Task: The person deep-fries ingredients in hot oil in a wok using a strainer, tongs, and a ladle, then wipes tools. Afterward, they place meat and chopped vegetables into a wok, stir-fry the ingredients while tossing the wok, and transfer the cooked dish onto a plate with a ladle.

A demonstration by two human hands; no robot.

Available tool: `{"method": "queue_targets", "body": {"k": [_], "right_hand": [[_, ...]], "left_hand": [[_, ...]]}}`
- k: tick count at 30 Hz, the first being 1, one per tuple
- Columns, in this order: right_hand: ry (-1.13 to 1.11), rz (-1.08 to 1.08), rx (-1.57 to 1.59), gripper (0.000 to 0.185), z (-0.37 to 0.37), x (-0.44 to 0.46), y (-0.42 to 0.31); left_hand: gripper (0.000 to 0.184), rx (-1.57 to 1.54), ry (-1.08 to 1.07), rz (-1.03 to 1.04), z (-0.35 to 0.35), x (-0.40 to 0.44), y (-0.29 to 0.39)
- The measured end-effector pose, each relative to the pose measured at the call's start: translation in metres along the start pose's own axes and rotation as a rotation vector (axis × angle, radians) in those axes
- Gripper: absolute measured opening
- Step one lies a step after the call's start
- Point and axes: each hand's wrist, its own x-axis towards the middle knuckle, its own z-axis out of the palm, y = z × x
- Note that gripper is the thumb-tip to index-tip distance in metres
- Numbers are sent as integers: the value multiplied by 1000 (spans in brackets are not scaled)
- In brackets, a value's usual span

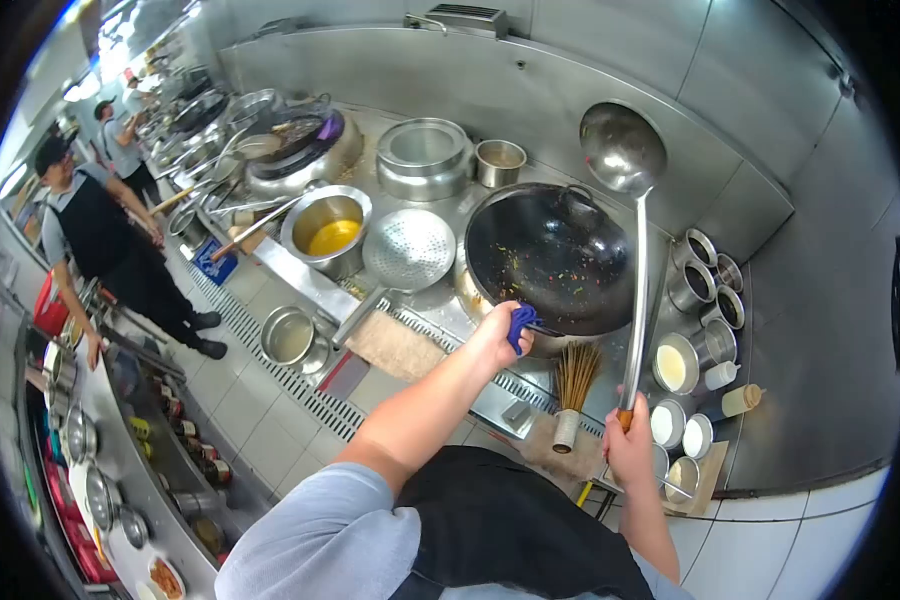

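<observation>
My left hand point(496, 336) is closed around a blue cloth point(521, 326) at the near handle of a black wok point(545, 265). The wok sits on the stove, with small orange and green food bits stuck to its inside. In my right hand point(628, 452) is the wooden end of a long-handled ladle point(624, 148). Its bowl is raised beyond the wok's right rim, near the steel back wall. Between my hands, a bamboo brush point(576, 378) stands bristles up at the stove's front edge.
Left of the wok lie a perforated strainer point(410, 248) and a pot with yellow liquid point(327, 228). A lidded pot point(423, 150) stands behind. Seasoning containers point(676, 364) crowd the right. A person in a black apron point(110, 225) stands at left, beside a counter with steel bowls point(100, 495).
</observation>
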Motion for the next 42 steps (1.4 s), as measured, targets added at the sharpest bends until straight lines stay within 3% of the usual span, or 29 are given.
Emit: {"method": "queue_targets", "body": {"k": [2,3,7,8,11,13,14,18,21,22,23,26,27,28,29,30,31,33,34,37,39,41,42], "right_hand": [[23,-196,-297,15,-1,22,33],[40,-192,-313,15,5,28,20],[-52,67,-287,20,41,90,-55],[-89,50,-204,24,54,110,-75],[-173,74,-202,14,91,187,-130],[-211,55,-574,10,117,255,-157],[-223,-28,-675,10,131,296,-156],[-192,-124,-1340,14,213,409,-144],[-353,-21,-1548,16,270,461,-100],[-293,165,-1323,14,290,468,-87],[-325,161,-1326,14,308,477,-81],[-250,606,276,24,292,501,-90],[-361,431,-327,23,283,491,-103],[-365,113,-1101,17,285,474,-125],[-308,-76,-1511,14,282,464,-139],[-200,-481,-1642,17,251,492,-113],[-211,-489,-1643,17,258,483,-126],[-150,-111,-1295,16,280,446,-167],[-173,-126,-1290,16,288,447,-163],[-195,-8,-723,8,314,443,-143],[-268,-23,-646,5,335,442,-118],[-349,44,-600,6,355,436,-102],[-383,164,-451,6,361,437,-95]], "left_hand": [[22,63,2,-24,2,18,7],[22,116,11,-24,3,27,9],[15,229,31,34,-11,57,8],[10,229,44,69,-15,61,5],[38,317,-66,-54,-20,34,22],[50,354,-255,-181,-48,29,34],[50,471,-307,-101,-50,5,44],[46,672,-175,-132,-123,-36,82],[49,529,-162,-151,-168,-58,108],[49,519,-151,-140,-177,-64,114],[49,394,-191,-94,-189,-73,121],[54,157,-354,-77,-197,-81,124],[59,51,-466,-107,-198,-83,126],[59,46,-464,-95,-192,-87,129],[62,-45,-532,-55,-180,-94,132],[64,-137,-598,-17,-169,-99,133],[64,-144,-595,-7,-161,-102,136],[69,-182,-670,-5,-150,-106,141],[69,-185,-659,19,-149,-104,139],[69,-152,-729,-56,-152,-93,131],[66,-77,-770,-91,-156,-90,123],[59,-1,-666,-9,-161,-92,116],[56,233,-459,75,-167,-89,113]]}}
